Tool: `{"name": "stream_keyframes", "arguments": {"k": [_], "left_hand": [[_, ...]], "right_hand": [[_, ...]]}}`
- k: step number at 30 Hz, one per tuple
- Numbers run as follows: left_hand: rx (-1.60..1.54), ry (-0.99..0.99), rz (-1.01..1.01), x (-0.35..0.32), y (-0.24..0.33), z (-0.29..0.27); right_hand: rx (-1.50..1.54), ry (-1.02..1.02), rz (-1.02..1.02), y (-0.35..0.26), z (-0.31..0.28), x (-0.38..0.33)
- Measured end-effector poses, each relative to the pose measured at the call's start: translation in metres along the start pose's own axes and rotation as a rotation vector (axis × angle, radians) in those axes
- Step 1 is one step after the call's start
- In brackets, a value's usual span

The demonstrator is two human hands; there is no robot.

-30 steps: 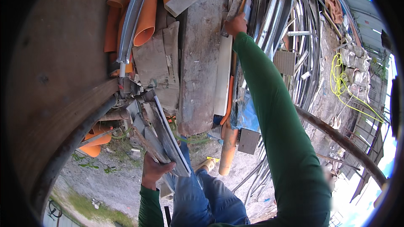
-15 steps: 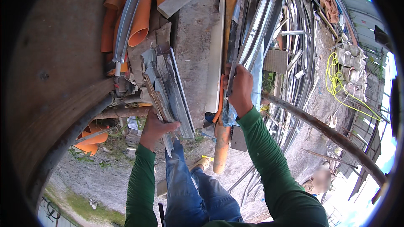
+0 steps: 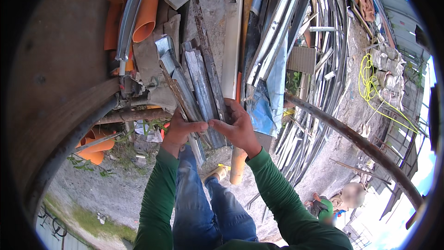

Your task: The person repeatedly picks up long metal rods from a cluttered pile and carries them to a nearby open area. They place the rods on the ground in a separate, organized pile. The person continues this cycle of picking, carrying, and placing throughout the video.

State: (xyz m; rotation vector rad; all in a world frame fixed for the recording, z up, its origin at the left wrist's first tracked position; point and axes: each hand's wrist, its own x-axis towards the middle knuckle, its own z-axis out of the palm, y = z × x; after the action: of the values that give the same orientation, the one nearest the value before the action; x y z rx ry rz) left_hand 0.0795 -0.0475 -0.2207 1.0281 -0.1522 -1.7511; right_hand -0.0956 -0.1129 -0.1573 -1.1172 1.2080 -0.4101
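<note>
**Together, left hand (image 3: 181,129) and right hand (image 3: 239,127) clasp metal strips (image 3: 199,79)**

Broadly, bare ground (image 3: 101,194) spreads below; a brown panel (image 3: 58,41) fills the left side; a pile (image 3: 329,97) of long metal pieces runs down the right; a grey plank (image 3: 213,25) lies beyond the hands, near the middle; a rusty pole (image 3: 351,145) slants across the lower right; orange pipes (image 3: 146,16) sit at upper left, one open end facing the person; a blue sheet (image 3: 264,106) lies just right of the right hand; yellow rope (image 3: 365,79) lies looped at far right, well apart from the hands.

The metal strips are in front of the body, above the legs (image 3: 192,203), their far ends fanned out; a long strip (image 3: 202,30), rust-marked, reaches farthest, on the right of the bunch; the left hand grasps the left pieces near their lower ends; the right hand grips the long strip, its fingers partly hidden behind; the thumbs point toward each other, nearly meeting.
</note>
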Motion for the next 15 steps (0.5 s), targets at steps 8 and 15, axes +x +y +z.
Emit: {"name": "stream_keyframes", "arguments": {"k": [8,15], "left_hand": [[-0.228,0.055,0.001,0.003,-0.006,-0.012],[-0.344,0.051,0.064,0.007,0.004,-0.014]], "right_hand": [[-0.492,-0.099,-0.182,0.016,0.001,-0.011],[-0.723,-0.189,-0.176,-0.018,0.034,-0.023]]}}
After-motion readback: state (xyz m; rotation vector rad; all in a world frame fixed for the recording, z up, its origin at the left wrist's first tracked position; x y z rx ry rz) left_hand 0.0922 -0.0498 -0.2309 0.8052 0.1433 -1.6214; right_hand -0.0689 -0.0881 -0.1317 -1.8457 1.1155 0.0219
